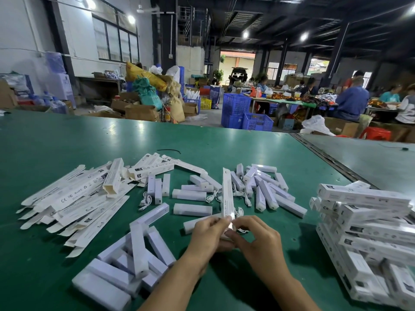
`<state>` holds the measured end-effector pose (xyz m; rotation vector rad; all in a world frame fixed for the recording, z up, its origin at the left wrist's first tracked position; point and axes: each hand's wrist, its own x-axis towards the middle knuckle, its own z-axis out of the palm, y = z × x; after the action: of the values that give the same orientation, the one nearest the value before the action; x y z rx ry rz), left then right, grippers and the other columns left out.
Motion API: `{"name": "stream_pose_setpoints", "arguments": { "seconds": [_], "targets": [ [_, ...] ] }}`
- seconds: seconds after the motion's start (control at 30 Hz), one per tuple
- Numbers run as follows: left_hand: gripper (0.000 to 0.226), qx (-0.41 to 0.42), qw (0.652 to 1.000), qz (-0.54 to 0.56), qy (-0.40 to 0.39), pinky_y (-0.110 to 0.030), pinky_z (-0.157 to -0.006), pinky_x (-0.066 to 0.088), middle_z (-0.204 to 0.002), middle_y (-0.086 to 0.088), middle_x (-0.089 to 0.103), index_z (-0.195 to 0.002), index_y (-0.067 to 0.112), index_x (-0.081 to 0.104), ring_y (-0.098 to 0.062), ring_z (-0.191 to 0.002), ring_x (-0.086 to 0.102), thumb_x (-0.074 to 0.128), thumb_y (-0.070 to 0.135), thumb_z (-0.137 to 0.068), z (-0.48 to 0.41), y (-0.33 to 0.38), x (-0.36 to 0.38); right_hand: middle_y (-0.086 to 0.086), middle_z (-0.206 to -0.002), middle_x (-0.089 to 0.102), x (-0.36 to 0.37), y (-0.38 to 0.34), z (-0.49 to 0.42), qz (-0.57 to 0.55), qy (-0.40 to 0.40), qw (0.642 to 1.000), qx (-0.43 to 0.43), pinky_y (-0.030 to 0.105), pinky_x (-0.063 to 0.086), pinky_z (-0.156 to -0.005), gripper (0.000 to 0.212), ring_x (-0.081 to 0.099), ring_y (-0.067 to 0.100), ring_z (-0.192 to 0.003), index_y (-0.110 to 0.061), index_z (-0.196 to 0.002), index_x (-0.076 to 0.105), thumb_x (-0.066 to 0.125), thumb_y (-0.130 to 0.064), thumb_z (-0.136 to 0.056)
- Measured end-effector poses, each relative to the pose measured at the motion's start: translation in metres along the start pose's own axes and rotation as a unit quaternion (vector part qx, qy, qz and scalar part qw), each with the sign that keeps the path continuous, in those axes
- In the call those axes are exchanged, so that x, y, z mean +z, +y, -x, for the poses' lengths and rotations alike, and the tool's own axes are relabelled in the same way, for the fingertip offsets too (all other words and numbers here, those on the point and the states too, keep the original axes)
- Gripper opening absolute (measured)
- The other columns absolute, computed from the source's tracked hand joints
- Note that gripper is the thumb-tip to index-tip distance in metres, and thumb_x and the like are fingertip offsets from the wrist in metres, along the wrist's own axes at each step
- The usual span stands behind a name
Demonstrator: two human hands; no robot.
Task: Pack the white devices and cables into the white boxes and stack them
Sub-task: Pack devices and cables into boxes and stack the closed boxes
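Long white box [226, 194], left of packed stack [363, 221]: left hand [208, 230] fingers curl round its near end, right hand [253, 236] pinches the same end. Likely light thin card, crushes easily; grip edges, not faces.

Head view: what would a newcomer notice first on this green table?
The left hand and right hand hold a long white box at the centre, its far end pointing away. A stack of packed boxes rises at the right; flat unfolded cartons fan out at the left.
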<state>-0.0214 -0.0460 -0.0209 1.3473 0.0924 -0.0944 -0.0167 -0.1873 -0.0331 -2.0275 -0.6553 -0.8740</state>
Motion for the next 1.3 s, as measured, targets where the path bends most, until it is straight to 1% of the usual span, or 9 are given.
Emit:
{"name": "stream_pose_setpoints", "arguments": {
  "seconds": [0.23,0.43,0.53,0.67,0.8,0.93,1.07,1.13,1.3],
  "targets": [
    [0.031,-0.026,1.000,0.012,0.006,-0.026,-0.049,0.046,-0.048,0.002,0.048,-0.093,-0.002,0.070,-0.010,-0.040,0.039,0.052,0.022,-0.097,0.003,0.016,-0.009,-0.017,-0.143,0.040,-0.016,-0.001,-0.007,-0.063,-0.031,0.992,0.101,0.029,0.047,-0.093,0.053,0.055,0.010,-0.113,-0.033,-0.133,0.052,0.058,-0.033,-0.081],
    [0.046,-0.040,0.993,-0.021,-0.105,-0.026,-0.050,0.043,-0.054,-0.002,0.052,-0.105,-0.001,0.069,-0.009,-0.041,0.028,0.042,0.036,-0.101,0.004,0.017,-0.026,-0.017,-0.135,0.054,-0.026,0.014,-0.010,0.178,-0.094,0.975,0.095,0.037,0.057,-0.070,0.048,0.065,0.014,-0.087,-0.030,-0.123,0.064,0.080,-0.019,-0.079],
    [0.077,-0.001,0.993,0.011,-0.121,-0.027,-0.054,0.042,-0.058,-0.001,0.047,-0.087,0.016,0.077,-0.012,-0.046,0.036,0.037,0.081,-0.085,0.007,0.014,-0.018,-0.014,-0.122,0.065,-0.027,0.012,-0.013,0.194,-0.055,0.977,0.075,0.036,0.057,-0.069,0.043,0.068,0.017,-0.094,-0.028,-0.119,0.069,0.081,-0.017,-0.079],
    [0.077,0.144,0.983,0.012,-0.109,-0.028,-0.072,0.052,-0.110,0.000,0.069,-0.125,0.029,0.062,-0.011,-0.082,0.062,0.071,0.076,-0.065,0.005,0.006,-0.017,-0.015,-0.106,0.069,-0.027,0.000,-0.016,0.127,-0.049,0.989,0.059,0.034,0.055,-0.066,0.037,0.067,0.014,-0.084,-0.031,-0.117,0.071,0.079,-0.027,-0.081],
    [0.038,0.188,0.978,-0.089,0.002,-0.022,-0.081,0.054,-0.102,0.012,0.073,-0.104,0.047,0.068,-0.006,-0.095,0.067,0.081,0.051,-0.068,0.002,0.002,-0.006,-0.014,-0.095,0.071,-0.016,-0.010,-0.027,0.030,-0.134,0.989,0.049,0.034,0.053,-0.071,0.042,0.063,0.012,-0.084,-0.038,-0.120,0.068,0.078,-0.032,-0.079],
    [0.019,0.262,0.952,-0.004,0.156,-0.015,-0.070,0.052,-0.093,0.010,0.076,-0.099,0.028,0.070,-0.006,-0.085,0.071,0.070,0.037,-0.083,-0.003,0.009,-0.009,-0.018,-0.118,0.062,0.006,-0.002,-0.036,-0.057,-0.176,0.977,0.107,0.022,0.046,-0.084,0.052,0.055,-0.001,-0.095,-0.035,-0.128,0.056,0.063,-0.019,-0.079],
    [0.008,0.264,0.914,0.045,0.306,-0.031,-0.071,0.059,-0.092,-0.003,0.077,-0.100,0.022,0.065,-0.018,-0.084,0.073,0.065,0.027,-0.095,-0.008,0.014,-0.022,-0.007,-0.144,0.047,0.024,0.021,-0.049,0.135,-0.316,0.937,0.070,0.036,0.032,-0.111,0.051,0.033,0.015,-0.136,-0.024,-0.142,0.045,0.055,-0.016,-0.092],
    [0.008,0.235,0.905,0.062,0.349,-0.040,-0.069,0.059,-0.094,-0.004,0.076,-0.101,0.023,0.062,-0.024,-0.085,0.073,0.062,0.030,-0.097,-0.012,0.014,-0.026,-0.005,-0.142,0.049,0.033,0.024,-0.053,0.202,-0.382,0.901,0.030,0.041,0.030,-0.111,0.042,0.030,0.018,-0.137,-0.024,-0.137,0.048,0.051,-0.029,-0.096],
    [0.018,0.184,0.895,0.132,0.384,-0.026,-0.047,0.051,-0.083,-0.008,0.073,-0.100,0.020,0.057,-0.022,-0.060,0.071,0.056,0.038,-0.099,-0.016,0.015,-0.033,-0.006,-0.121,0.059,0.039,0.022,-0.054,0.259,-0.391,0.883,0.015,0.035,0.029,-0.104,0.040,0.042,0.018,-0.121,-0.028,-0.127,0.057,0.056,-0.049,-0.093]
  ]
}}
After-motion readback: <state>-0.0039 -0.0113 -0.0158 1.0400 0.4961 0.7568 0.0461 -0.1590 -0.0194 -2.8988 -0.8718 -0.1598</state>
